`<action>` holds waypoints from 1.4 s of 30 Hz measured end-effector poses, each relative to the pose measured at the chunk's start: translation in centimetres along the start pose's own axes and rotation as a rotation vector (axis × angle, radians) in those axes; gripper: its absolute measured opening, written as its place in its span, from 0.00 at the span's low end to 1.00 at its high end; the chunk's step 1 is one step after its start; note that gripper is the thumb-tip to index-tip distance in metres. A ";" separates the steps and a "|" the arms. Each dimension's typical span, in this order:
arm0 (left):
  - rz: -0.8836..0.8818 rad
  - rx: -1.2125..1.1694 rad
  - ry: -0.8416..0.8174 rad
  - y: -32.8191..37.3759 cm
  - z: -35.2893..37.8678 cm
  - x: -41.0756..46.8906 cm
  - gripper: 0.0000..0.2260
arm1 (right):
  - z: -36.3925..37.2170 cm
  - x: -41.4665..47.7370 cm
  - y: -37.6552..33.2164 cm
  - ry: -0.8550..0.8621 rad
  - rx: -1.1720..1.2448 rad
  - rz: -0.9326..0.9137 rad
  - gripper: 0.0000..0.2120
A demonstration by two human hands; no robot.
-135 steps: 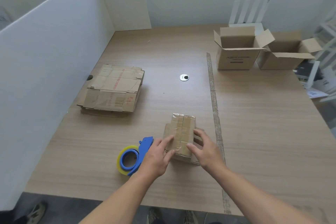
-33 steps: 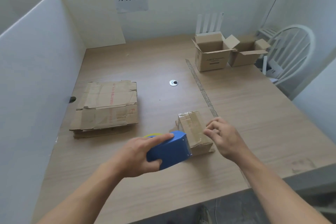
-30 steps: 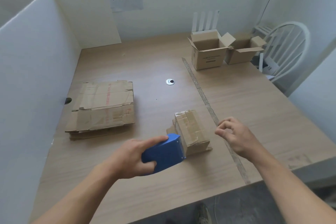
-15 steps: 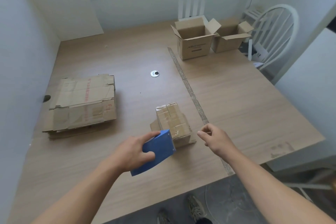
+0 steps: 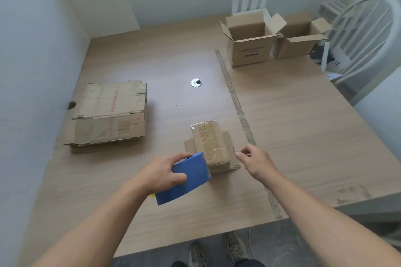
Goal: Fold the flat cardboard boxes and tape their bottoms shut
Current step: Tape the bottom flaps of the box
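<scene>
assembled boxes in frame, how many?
3: taped box, bottom up, near centre; printed open box and plain open box beside it, far right. Flat stack at left not counted.

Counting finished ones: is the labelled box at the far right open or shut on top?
Open: the labelled box has its top flaps splayed outward.
</scene>
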State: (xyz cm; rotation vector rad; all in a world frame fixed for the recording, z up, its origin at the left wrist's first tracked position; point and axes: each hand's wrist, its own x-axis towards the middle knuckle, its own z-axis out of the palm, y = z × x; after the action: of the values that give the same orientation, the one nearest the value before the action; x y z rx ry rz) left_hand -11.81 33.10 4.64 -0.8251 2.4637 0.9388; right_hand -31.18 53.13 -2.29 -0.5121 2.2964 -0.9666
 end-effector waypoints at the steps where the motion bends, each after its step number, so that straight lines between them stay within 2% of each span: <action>1: -0.011 0.001 -0.006 0.0 0.0 0.0 0.30 | 0.1 0.3 0.1 -0.006 -0.013 -0.004 0.09; 11: -0.065 -0.029 -0.027 0.6 0.2 0.9 0.29 | 2.3 1.9 2.0 -0.079 0.075 0.050 0.07; 15: -0.072 -0.009 -0.040 0.6 0.1 0.9 0.29 | 2.7 1.8 1.7 -0.074 0.034 0.081 0.19; 18: -0.076 -0.012 -0.037 0.5 0.1 0.7 0.29 | 2.2 1.7 1.7 -0.071 -0.063 0.031 0.04; 19: -0.077 -0.015 -0.033 0.5 0.1 0.7 0.29 | 2.1 1.7 1.6 -0.103 -0.090 -0.011 0.04; 22: -0.087 -0.026 -0.026 0.7 0.1 0.7 0.29 | 1.8 1.4 1.5 -0.134 -0.033 -0.034 0.13; 27: -0.097 -0.026 -0.031 0.8 0.1 0.7 0.30 | 1.5 1.3 1.7 -0.171 -0.006 -0.056 0.14; 31: -0.103 -0.016 -0.031 1.0 0.2 0.7 0.31 | 1.7 1.4 1.5 -0.162 -0.179 -0.215 0.12; 35: -0.104 -0.022 -0.037 1.2 0.0 0.8 0.31 | 1.7 2.5 2.1 -0.063 -0.311 -0.475 0.10; 36: -0.103 -0.025 -0.037 1.3 0.0 0.9 0.31 | 1.5 2.7 2.1 -0.019 -0.349 -0.524 0.12; 39: -0.098 -0.027 -0.030 1.6 0.0 1.1 0.31 | 0.7 4.0 1.0 0.013 -0.495 -0.697 0.35; 40: -0.097 -0.031 -0.024 1.6 0.0 1.2 0.31 | 0.6 4.6 0.9 -0.018 -0.605 -0.794 0.39; 42: -0.091 -0.026 -0.015 1.3 -0.1 1.1 0.30 | 0.5 5.9 0.8 -0.150 -0.761 -0.950 0.37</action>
State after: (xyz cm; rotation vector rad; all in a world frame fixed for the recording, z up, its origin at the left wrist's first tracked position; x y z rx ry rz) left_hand -13.54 33.41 4.73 -0.9272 2.3844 0.9432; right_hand -35.38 50.16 -5.33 -2.0224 2.1920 -0.3205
